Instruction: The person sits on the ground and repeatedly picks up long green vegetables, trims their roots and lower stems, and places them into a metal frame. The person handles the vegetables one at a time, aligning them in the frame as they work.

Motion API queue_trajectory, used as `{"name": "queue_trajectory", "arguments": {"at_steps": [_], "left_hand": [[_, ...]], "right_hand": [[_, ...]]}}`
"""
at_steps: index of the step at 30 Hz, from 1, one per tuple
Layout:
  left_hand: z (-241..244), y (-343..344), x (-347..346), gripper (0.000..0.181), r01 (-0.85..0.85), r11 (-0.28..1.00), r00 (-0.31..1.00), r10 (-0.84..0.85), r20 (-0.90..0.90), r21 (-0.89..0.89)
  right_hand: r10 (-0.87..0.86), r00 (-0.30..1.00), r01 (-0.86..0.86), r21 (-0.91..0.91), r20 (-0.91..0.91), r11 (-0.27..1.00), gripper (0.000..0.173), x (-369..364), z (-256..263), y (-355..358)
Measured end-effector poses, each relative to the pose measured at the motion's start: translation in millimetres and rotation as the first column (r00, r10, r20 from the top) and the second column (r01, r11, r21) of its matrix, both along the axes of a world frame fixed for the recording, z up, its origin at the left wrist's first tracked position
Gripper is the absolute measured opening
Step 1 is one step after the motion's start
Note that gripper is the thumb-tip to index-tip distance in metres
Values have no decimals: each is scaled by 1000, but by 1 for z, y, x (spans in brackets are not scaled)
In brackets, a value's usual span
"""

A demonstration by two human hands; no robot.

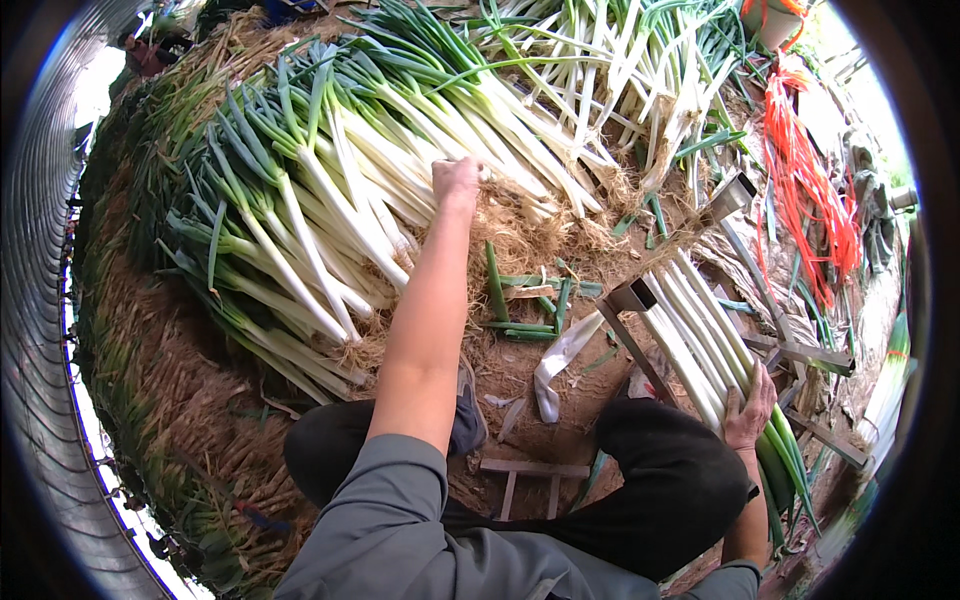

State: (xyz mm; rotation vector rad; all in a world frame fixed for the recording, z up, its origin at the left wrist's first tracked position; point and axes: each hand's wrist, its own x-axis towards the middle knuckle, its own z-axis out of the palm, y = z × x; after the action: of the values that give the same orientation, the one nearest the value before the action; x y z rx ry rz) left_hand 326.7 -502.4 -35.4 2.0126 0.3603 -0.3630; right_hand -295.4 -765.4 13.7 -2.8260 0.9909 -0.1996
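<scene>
Long green onions with white shanks, green tops and fibrous roots lie in a broad pile ahead of me and to the left. My left hand reaches in among their white shanks near the root ends. It is curled like a fist, and its fingertips are hidden, so I cannot see whether a stalk is in it. On my right, several trimmed onion stalks lie side by side in a metal frame. Their green leaves trail towards me. My right hand grips these stalks from the right side, thumb on top.
Orange plastic strips hang at the right. A tied onion bundle lies at the far right. Cut green leaf pieces and a pale peeled sheath litter the soil. A small metal stand sits between my legs. More onions lie beyond.
</scene>
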Motion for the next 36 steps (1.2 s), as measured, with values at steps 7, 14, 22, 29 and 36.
{"name": "queue_trajectory", "arguments": {"at_steps": [7,14,22,29,36], "left_hand": [[8,31,10,11,-287,626,949,82,-305,-725],[65,50,-13,13,-137,516,972,-95,-215,-845],[74,92,-93,17,-62,836,895,288,340,-546],[53,125,-88,64,-497,671,767,44,640,550],[53,108,-106,58,-539,833,812,475,340,124]], "right_hand": [[-17,1000,17,-1,12,1000,69,-8,1,2],[-35,999,35,-3,24,999,69,-13,0,2],[-24,1000,24,-4,16,1000,68,-9,1,2],[-33,999,33,-9,17,999,68,-7,3,3],[-30,999,30,-13,-14,999,69,-10,1,3]]}}
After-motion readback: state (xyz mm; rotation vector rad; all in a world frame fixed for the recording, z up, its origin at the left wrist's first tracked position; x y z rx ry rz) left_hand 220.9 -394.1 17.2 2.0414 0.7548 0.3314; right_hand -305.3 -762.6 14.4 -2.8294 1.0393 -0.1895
